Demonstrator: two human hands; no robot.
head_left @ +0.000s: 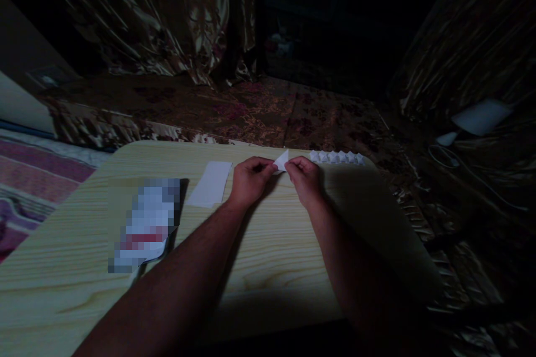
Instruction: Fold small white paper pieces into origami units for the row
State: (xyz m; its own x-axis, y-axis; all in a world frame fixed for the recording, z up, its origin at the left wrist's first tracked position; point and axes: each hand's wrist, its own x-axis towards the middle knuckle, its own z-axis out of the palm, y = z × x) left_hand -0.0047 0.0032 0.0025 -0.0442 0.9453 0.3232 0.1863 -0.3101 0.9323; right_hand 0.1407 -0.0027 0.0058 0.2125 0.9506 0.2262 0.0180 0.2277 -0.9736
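Between my two hands is a small folded piece of white paper (pixel 283 160), with a pointed tip standing up. My left hand (pixel 252 177) pinches its left side between thumb and fingers. On the other side, my right hand (pixel 304 176) grips the right edge with its fingertips. Just beyond my right hand, several small folded white paper pieces (pixel 333 157) sit in a row along the table's far edge. To the left of my left hand lies a stack of white paper strips (pixel 210 183), flat on the wood.
The light wooden table (pixel 276 268) has rounded corners. A blurred-out object (pixel 146 223) lies on its left part. Past the far edge is a patterned ledge cover (pixel 251 106) below curtains (pixel 201 17). A white lamp-like object with a cord (pixel 481 117) is at right.
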